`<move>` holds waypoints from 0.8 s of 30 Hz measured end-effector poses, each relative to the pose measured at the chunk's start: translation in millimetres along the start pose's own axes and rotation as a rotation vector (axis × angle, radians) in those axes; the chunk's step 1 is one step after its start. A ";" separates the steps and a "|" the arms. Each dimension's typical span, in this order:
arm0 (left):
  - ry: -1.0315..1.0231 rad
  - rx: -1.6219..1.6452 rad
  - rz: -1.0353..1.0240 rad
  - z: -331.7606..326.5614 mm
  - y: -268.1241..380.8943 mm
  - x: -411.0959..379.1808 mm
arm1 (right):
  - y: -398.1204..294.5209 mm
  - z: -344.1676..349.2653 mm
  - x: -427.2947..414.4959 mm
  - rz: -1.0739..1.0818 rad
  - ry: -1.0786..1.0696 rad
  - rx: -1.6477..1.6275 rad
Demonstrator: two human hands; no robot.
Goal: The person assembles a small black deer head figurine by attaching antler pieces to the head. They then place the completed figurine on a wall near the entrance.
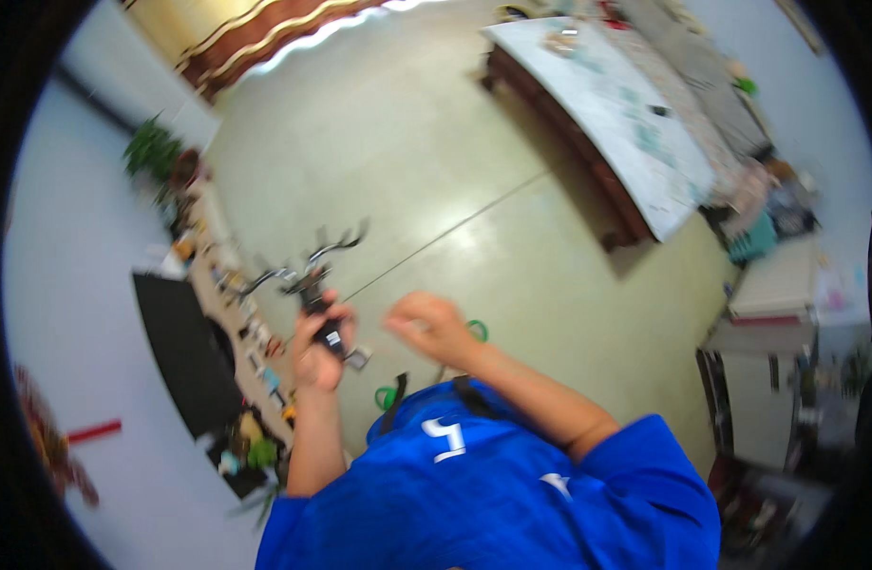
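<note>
My left hand (pixel 320 349) is wrapped around the grip of a black hand-held device (pixel 312 296). Two curved, dark, partly shiny arms spread from the device's far end, blurred by motion. A small white label sits on its lower part, and a small grey piece (pixel 358 357) shows beside the grip. To the right, apart from the device, my right hand (pixel 432 324) hovers over the floor with its fingers curled. Blur hides whether anything small is in it.
A long, cluttered shelf (pixel 226 267) with a black screen (pixel 183 349) runs along the left wall. A potted plant (pixel 154 148) stands beyond it. Upper right is a white-topped table (pixel 600 107) beside a sofa (pixel 699 78). White cabinets (pixel 756 399) stand at the right. Tiled floor (pixel 379 142) lies between.
</note>
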State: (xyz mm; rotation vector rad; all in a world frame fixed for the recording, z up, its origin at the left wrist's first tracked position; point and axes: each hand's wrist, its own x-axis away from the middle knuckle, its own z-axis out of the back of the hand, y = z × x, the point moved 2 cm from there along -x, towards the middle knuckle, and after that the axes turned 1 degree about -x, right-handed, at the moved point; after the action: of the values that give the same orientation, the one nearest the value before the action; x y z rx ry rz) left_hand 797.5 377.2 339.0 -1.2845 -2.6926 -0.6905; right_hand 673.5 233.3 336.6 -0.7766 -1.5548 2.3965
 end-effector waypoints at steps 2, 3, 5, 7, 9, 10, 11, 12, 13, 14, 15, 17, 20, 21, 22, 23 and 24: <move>-0.086 0.040 0.067 -4.1 -11.3 -14.1 | 17.2 31.1 -3.2 -0.134 -0.033 0.002; -0.093 0.070 0.102 -2.9 -14.5 -17.8 | 28.1 40.4 -0.7 -0.206 -0.028 -0.009; -0.063 0.111 0.159 -7.8 -28.6 -27.6 | 45.0 55.9 3.5 -0.309 -0.035 -0.010; -0.086 0.131 0.191 -20.0 -52.8 -38.2 | 55.9 79.2 2.6 -0.366 -0.050 0.001; -0.103 0.086 0.239 -31.3 -62.5 -49.1 | 62.6 83.7 -2.5 -0.366 -0.058 -0.022; -0.134 0.056 0.275 -34.9 -75.4 -56.1 | 65.4 91.7 -0.8 -0.382 -0.045 -0.012; -0.171 0.022 0.320 -38.1 -85.3 -60.3 | 67.7 94.8 2.6 -0.401 -0.020 -0.002; -0.152 -0.130 0.354 -36.1 -94.0 -66.1 | 76.7 94.6 10.8 -0.415 0.047 -0.064; -0.156 -0.278 0.388 -26.7 -101.0 -71.9 | 77.7 95.3 12.3 -0.435 -0.004 -0.033; -0.039 -0.430 0.326 -25.1 -110.2 -73.4 | 68.8 97.3 11.0 -0.509 0.001 -0.126; -0.089 -0.642 0.312 -34.4 -116.7 -78.0 | 73.0 94.5 18.2 -0.527 0.054 -0.205; -0.189 -1.083 0.283 -50.9 -139.9 -97.6 | 61.6 115.1 15.3 -0.508 0.121 -0.330; -0.555 -1.210 0.220 -85.4 -184.1 -101.3 | 42.0 147.4 37.3 -0.618 0.284 -0.124; -0.671 -1.283 0.190 -94.6 -193.0 -96.7 | 41.5 151.0 52.6 -0.629 0.350 -0.087; -0.775 -1.339 0.209 -102.6 -202.9 -93.8 | 35.1 155.1 66.8 -0.662 0.427 -0.050; -0.925 -1.384 0.242 -102.1 -192.1 -105.0 | 29.3 138.2 67.5 -0.723 0.518 -0.013; -1.001 -1.311 0.293 -112.4 -194.3 -108.6 | 22.4 136.8 69.5 -0.763 0.577 0.027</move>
State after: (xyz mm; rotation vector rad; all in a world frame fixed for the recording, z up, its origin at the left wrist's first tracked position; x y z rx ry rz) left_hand 707.7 144.6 341.1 -2.7766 -2.2508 -2.5220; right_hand 546.9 143.8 337.2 -0.6276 -1.2556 1.4754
